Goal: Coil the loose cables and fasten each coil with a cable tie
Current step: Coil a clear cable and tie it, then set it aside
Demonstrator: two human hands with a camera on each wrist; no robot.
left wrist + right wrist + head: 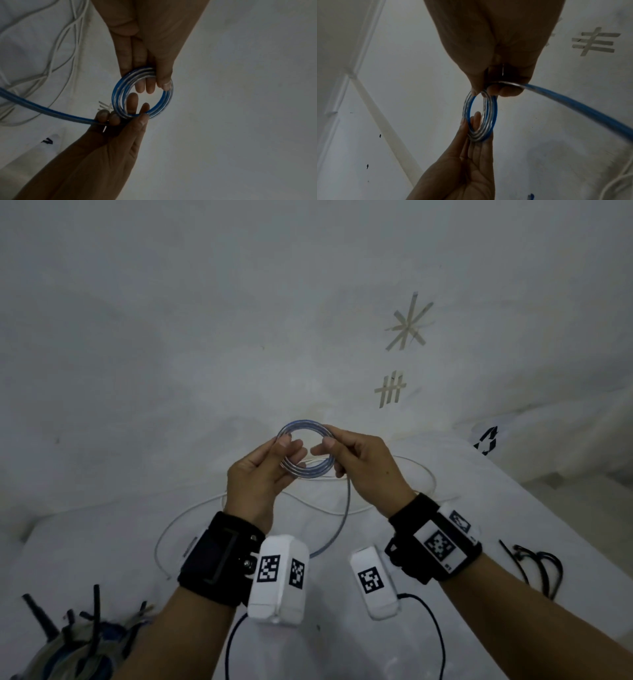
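Note:
A blue and clear cable is wound into a small coil (306,447) held up over the white table (102,549). My left hand (291,446) pinches the coil's left side between thumb and fingers. My right hand (325,448) pinches the right side, where the loose tail (346,508) leaves and hangs down to the table. In the left wrist view the coil (118,94) shows several turns, with the left hand (154,81) above and the right hand (137,115) below. The right wrist view shows the coil (494,115) edge on. A loose white cable (416,470) lies under the hands.
Black cable ties (541,570) lie on the table at the right. A bag holding more black ties (75,642) sits at the bottom left corner. Tape marks (390,390) are stuck on the white wall behind. Black leads (436,631) run from the wrist cameras.

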